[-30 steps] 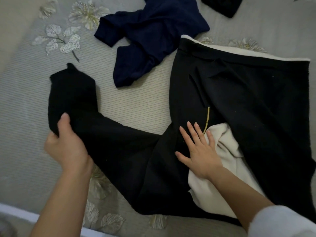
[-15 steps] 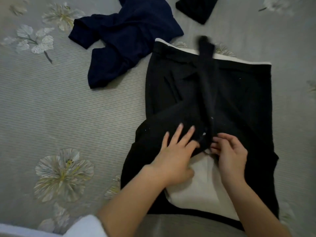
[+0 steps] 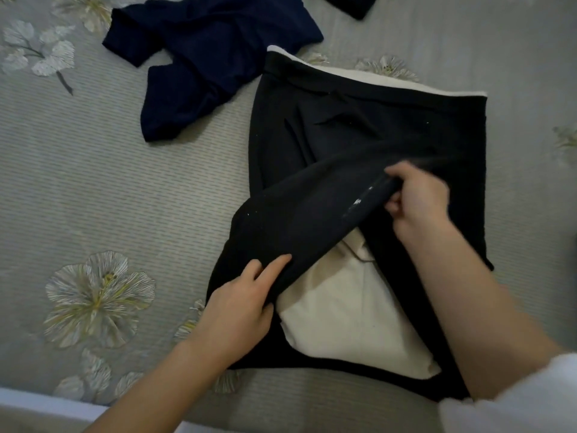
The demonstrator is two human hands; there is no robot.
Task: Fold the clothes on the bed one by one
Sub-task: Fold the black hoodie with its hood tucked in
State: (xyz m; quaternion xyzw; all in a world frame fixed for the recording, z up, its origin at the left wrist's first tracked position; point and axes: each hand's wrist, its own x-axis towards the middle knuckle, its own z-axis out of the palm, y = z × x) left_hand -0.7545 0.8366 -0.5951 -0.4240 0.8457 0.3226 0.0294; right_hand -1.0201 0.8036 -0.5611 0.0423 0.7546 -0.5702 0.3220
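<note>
Looking down through the head camera, I see the black fleecy garment with a cream lining (image 3: 390, 126) spread flat on the grey ribbed bed cover with pale embroidered flowers (image 3: 125, 189). It lies right of centre, with its cream lining showing along the far hem and in the open patch nearest the person.

One long black sleeve (image 3: 306, 214) lies folded slantwise across the body of the garment. The right hand (image 3: 415, 201) is curled round the sleeve's cuff end, thumb on top and fingers tucked underneath, lifting it a little off the cloth. The left hand (image 3: 246, 304) sits lower down at the near edge of that same sleeve, with its fingers (image 3: 274, 265) stretched fairly straight on the black fabric. The two hands are well apart, one at each end of the sleeve.

Over to the far left lies a crumpled navy-blue garment (image 3: 212, 57), its edge just beside the black one's far corner. A dark piece of cloth (image 3: 349, 4) peeks in at the top edge. A white cuff (image 3: 515, 398) covers the right forearm at the bottom corner.
</note>
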